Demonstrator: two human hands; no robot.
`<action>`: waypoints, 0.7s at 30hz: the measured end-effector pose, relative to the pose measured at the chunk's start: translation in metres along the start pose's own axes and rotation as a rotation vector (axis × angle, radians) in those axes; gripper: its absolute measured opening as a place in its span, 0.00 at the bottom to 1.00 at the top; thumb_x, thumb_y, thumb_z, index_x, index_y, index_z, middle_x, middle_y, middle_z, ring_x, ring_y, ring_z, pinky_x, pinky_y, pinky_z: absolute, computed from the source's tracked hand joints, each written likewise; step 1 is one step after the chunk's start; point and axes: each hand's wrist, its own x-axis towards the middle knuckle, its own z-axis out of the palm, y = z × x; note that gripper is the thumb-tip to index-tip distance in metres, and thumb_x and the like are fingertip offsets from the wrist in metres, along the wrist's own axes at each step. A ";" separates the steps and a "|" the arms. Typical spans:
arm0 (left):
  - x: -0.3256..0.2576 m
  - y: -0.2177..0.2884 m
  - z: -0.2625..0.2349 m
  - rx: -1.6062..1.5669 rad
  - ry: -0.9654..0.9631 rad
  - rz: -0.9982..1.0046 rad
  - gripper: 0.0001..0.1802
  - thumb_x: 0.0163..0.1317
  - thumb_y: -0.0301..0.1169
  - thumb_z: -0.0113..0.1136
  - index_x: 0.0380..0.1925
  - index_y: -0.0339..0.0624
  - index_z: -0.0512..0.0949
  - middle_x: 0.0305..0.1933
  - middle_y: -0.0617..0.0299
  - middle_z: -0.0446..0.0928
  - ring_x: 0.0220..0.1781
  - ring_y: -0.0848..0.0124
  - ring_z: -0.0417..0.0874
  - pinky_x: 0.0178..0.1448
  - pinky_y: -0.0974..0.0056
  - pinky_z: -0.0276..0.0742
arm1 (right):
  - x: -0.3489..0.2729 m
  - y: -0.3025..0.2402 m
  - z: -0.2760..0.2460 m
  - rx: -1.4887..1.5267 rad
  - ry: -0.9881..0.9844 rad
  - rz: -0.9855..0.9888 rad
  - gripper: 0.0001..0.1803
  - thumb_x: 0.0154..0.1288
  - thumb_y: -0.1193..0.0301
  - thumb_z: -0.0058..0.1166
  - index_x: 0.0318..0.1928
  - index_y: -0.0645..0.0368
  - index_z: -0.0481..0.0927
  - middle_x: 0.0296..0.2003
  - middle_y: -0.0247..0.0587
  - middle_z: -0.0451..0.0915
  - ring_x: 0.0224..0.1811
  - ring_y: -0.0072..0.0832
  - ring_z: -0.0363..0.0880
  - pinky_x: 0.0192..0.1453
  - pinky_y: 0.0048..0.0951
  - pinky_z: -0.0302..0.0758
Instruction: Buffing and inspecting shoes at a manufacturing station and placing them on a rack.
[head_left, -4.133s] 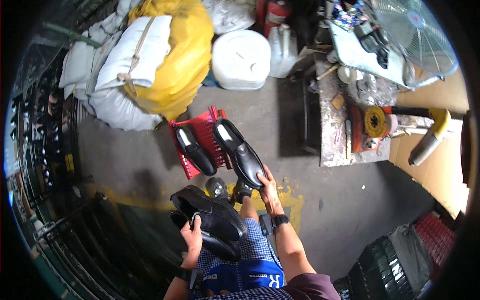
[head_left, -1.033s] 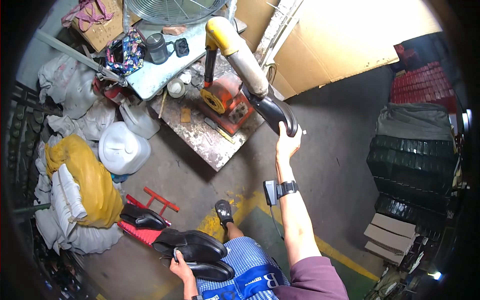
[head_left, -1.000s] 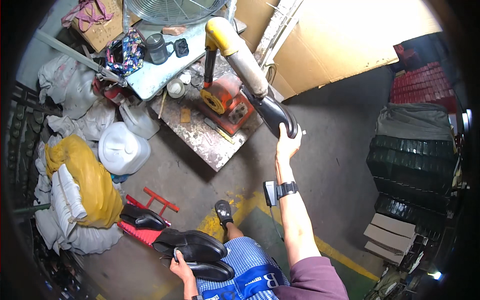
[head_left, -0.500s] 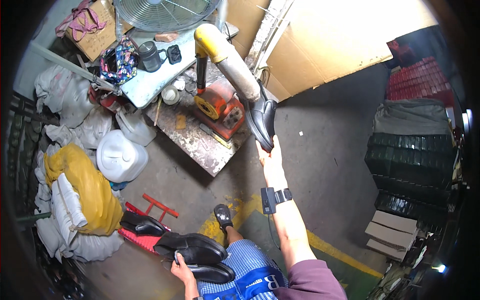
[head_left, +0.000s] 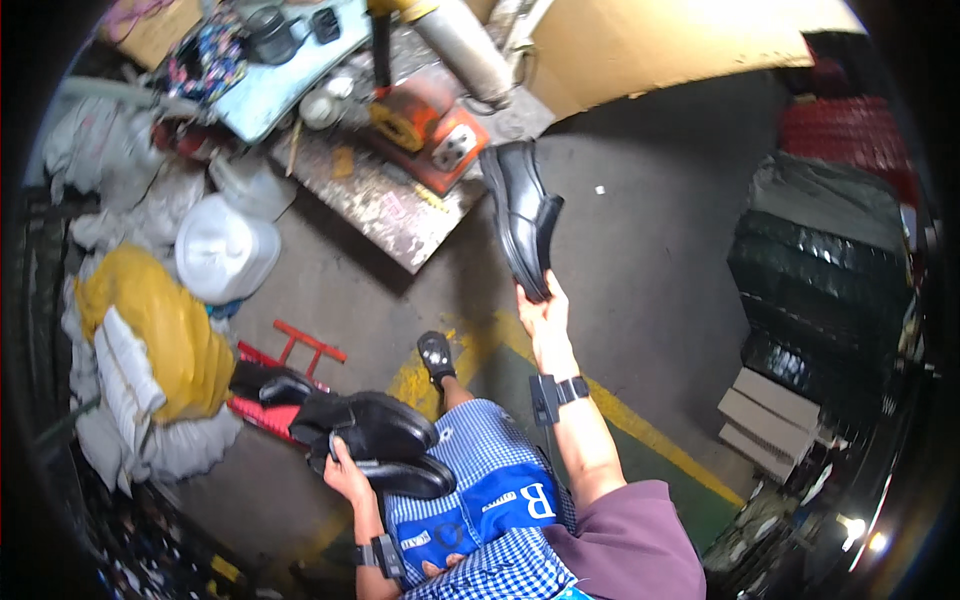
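My right hand (head_left: 541, 315) is raised in front of me and grips a black leather shoe (head_left: 522, 214) by one end, the shoe hanging in the air near an orange machine (head_left: 425, 125). My left hand (head_left: 343, 465) is low at my left knee and holds two black shoes (head_left: 372, 432) stacked together against my blue checked apron. Another black shoe (head_left: 262, 379) lies on a red rack (head_left: 283, 372) on the floor just beyond the left hand.
A paint-stained low bench (head_left: 375, 205) carries the orange machine and a grey pipe (head_left: 463, 45). A white jug (head_left: 222, 249), yellow and white sacks (head_left: 150, 340) lie left. Stacked black crates (head_left: 820, 300) stand right. My sandalled foot (head_left: 437, 355) rests by a yellow floor line.
The right hand has drawn the black shoe back from the machine toward me and lower. The view has tilted down. The left hand keeps the two stacked shoes.
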 end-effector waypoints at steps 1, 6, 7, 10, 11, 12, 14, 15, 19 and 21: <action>-0.001 0.005 0.003 -0.068 -0.006 0.022 0.19 0.60 0.37 0.53 0.25 0.28 0.77 0.24 0.61 0.77 0.25 0.77 0.72 0.31 0.68 0.70 | -0.013 0.002 -0.014 -0.032 -0.008 0.007 0.13 0.59 0.69 0.50 0.42 0.65 0.72 0.43 0.49 0.75 0.42 0.39 0.75 0.46 0.37 0.75; 0.006 -0.023 -0.011 -0.082 0.024 0.027 0.18 0.59 0.36 0.54 0.18 0.32 0.73 0.17 0.74 0.66 0.20 0.84 0.61 0.23 0.73 0.58 | -0.063 0.015 -0.081 -0.341 0.033 0.244 0.14 0.59 0.64 0.52 0.43 0.57 0.73 0.41 0.40 0.78 0.40 0.32 0.78 0.37 0.33 0.78; 0.005 -0.021 -0.017 -0.077 0.032 0.014 0.18 0.59 0.36 0.55 0.16 0.33 0.73 0.16 0.75 0.64 0.20 0.84 0.59 0.22 0.73 0.56 | -0.068 0.021 -0.092 -0.427 0.079 0.273 0.15 0.58 0.64 0.52 0.43 0.57 0.73 0.41 0.42 0.78 0.39 0.33 0.78 0.36 0.35 0.78; 0.006 -0.040 -0.044 -0.113 0.122 -0.028 0.18 0.58 0.35 0.56 0.14 0.35 0.71 0.15 0.76 0.61 0.19 0.85 0.57 0.21 0.73 0.53 | -0.074 0.049 -0.113 -0.714 0.044 0.392 0.17 0.57 0.63 0.53 0.45 0.58 0.71 0.39 0.45 0.77 0.36 0.35 0.79 0.32 0.38 0.81; 0.006 -0.047 -0.055 -0.104 0.177 -0.051 0.18 0.58 0.35 0.56 0.13 0.36 0.71 0.14 0.76 0.60 0.19 0.85 0.57 0.21 0.73 0.52 | -0.076 0.062 -0.113 -0.834 -0.028 0.404 0.19 0.58 0.64 0.52 0.47 0.60 0.69 0.40 0.46 0.76 0.35 0.36 0.79 0.32 0.37 0.81; 0.007 -0.054 -0.065 -0.095 0.225 -0.072 0.19 0.58 0.35 0.56 0.13 0.36 0.71 0.14 0.76 0.60 0.19 0.85 0.56 0.21 0.72 0.52 | -0.077 0.077 -0.114 -0.924 -0.069 0.407 0.22 0.57 0.65 0.53 0.50 0.61 0.67 0.41 0.46 0.75 0.35 0.35 0.79 0.31 0.36 0.82; 0.008 -0.070 -0.090 -0.077 0.296 -0.124 0.18 0.58 0.36 0.56 0.14 0.36 0.72 0.15 0.76 0.62 0.19 0.84 0.57 0.21 0.73 0.53 | -0.079 0.115 -0.112 -1.001 -0.142 0.434 0.26 0.56 0.70 0.54 0.55 0.63 0.64 0.42 0.48 0.74 0.35 0.36 0.79 0.30 0.35 0.82; 0.009 -0.078 -0.104 -0.121 0.355 -0.140 0.18 0.58 0.36 0.56 0.14 0.35 0.73 0.15 0.76 0.64 0.19 0.85 0.58 0.22 0.73 0.54 | -0.081 0.136 -0.111 -1.114 -0.162 0.457 0.27 0.54 0.72 0.56 0.54 0.63 0.64 0.42 0.50 0.74 0.35 0.37 0.79 0.30 0.34 0.82; 0.022 -0.104 -0.151 -0.287 0.509 -0.287 0.16 0.59 0.38 0.55 0.20 0.35 0.76 0.22 0.72 0.73 0.23 0.83 0.66 0.28 0.74 0.62 | -0.088 0.222 -0.129 -1.403 -0.325 0.526 0.32 0.50 0.69 0.61 0.56 0.60 0.64 0.43 0.46 0.74 0.35 0.34 0.78 0.28 0.31 0.81; 0.027 -0.140 -0.189 -0.239 0.531 -0.364 0.17 0.58 0.40 0.55 0.23 0.35 0.78 0.25 0.69 0.75 0.25 0.80 0.69 0.31 0.73 0.66 | -0.101 0.272 -0.136 -1.494 -0.389 0.615 0.33 0.50 0.67 0.61 0.56 0.58 0.64 0.43 0.44 0.73 0.36 0.31 0.78 0.29 0.29 0.80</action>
